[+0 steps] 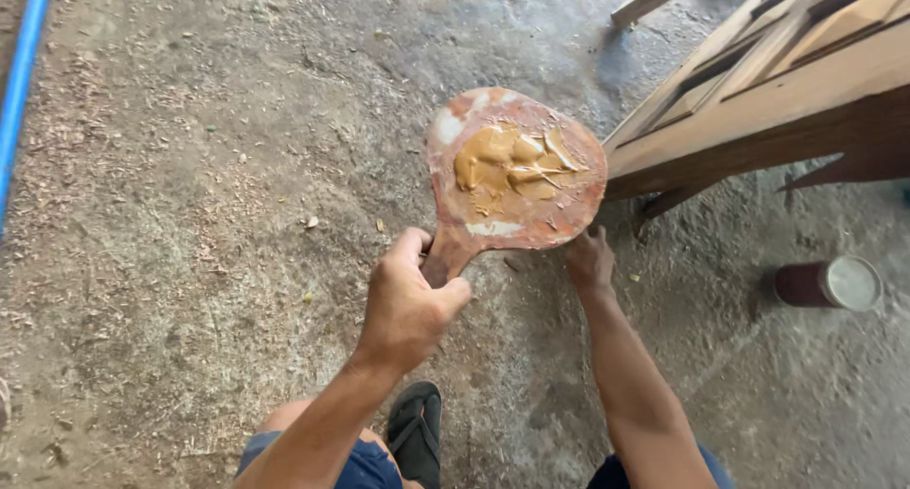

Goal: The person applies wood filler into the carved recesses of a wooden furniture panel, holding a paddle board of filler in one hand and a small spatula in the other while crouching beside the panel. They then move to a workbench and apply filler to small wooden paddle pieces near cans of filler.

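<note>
Head view, looking down at a rough concrete floor [190, 167], grey-brown, pitted, dusted with pale sawdust and wood chips.

One paddle-shaped board [517, 172]: rounded, flat, reddish-brown wood with whitish crusted patches at the rim, tapering to a short handle. It is held above the floor, face up, roughly centre of view. On its face sits one smeared mass of tan putty [512, 162], glossy, ridged, soft-looking.

Left hand [409, 304]: grip wrapped around the handle, fingers curled shut, thumb up along the handle's side.
Right hand [590, 257]: at the board's lower right edge, fingers tucked under the rim. Whether this grip pinches the board or only supports it, cannot tell.

Other items, counted:
- One wooden door [777, 81], panelled, light and dark brown, lying propped at upper right.
- One cylindrical can [829, 283], dark red wall, pale dull lid, lying on its side on the floor.
- One blue pipe [21, 81], smooth, along left edge.
- One black sandal [415, 432], rubbery, on the foot.
</note>
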